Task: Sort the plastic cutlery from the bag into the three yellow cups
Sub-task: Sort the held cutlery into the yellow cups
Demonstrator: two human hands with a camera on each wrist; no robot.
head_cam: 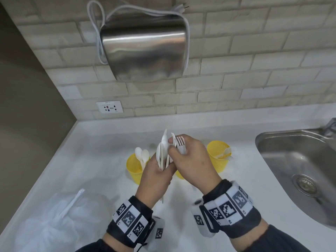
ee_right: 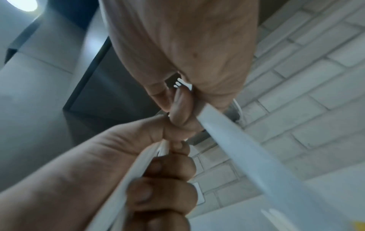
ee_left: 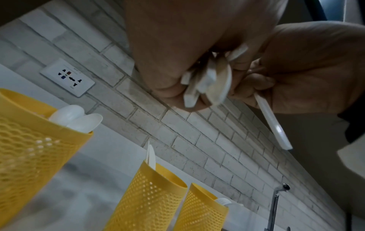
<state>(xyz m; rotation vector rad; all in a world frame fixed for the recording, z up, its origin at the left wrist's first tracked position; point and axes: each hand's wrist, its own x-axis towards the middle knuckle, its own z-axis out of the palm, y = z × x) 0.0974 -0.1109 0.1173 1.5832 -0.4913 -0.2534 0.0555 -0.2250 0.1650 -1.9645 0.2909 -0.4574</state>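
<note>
Above the counter my left hand (head_cam: 160,170) grips a bundle of white plastic cutlery (head_cam: 162,151), whose handle ends (ee_left: 203,82) stick out below my fist. My right hand (head_cam: 175,149) pinches a white fork (head_cam: 181,143) beside the bundle, tines up; its handle (ee_left: 273,125) points down from my palm. Three yellow mesh cups stand behind my hands. The left cup (head_cam: 133,169) holds spoons (head_cam: 142,154). My hands mostly hide the middle cup (head_cam: 179,174), which holds knives (ee_left: 151,154). The right cup (head_cam: 217,157) holds forks (head_cam: 226,153).
A clear plastic bag (head_cam: 49,226) with a white utensil (head_cam: 72,202) on it lies at the front left of the white counter (head_cam: 101,160). A steel sink (head_cam: 259,142) and tap (head_cam: 330,126) sit to the right. A hand dryer (head_cam: 143,51) and socket (head_cam: 109,107) are on the brick wall.
</note>
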